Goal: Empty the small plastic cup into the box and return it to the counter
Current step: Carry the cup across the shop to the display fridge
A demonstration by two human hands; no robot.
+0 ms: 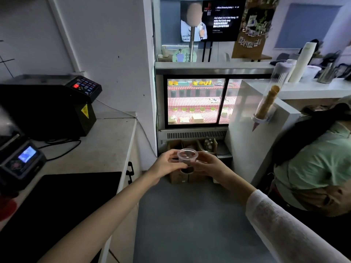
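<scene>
While both hands hold the small plastic cup [187, 160] in mid-air at lower centre of frame, the main risk, as I judge it, is a miss: the cardboard boxes [187, 176] sit on the floor below and behind the cup, so a tip from this height could scatter contents across the grey floor [191, 221].

Second risk: the counter [98, 149] at left carries a black dispensing machine [47, 105], a small unit with a lit screen [22, 158] and loose cables [62, 149]. A careless return could snag a cable or wet the electronics.

Third: a person in a green shirt [313, 164] stands close at right; a bump is possible.

Grip: left hand [167, 164] has fingers curled round the cup's side, right hand [210, 164] grips the opposite side. Cup is upright, dark residue at its bottom.

Hard to make out: which box is the target, whether it is open, what the dark contents are. Hands and cup cover most of the boxes. Right fingertips hidden behind the cup.
</scene>
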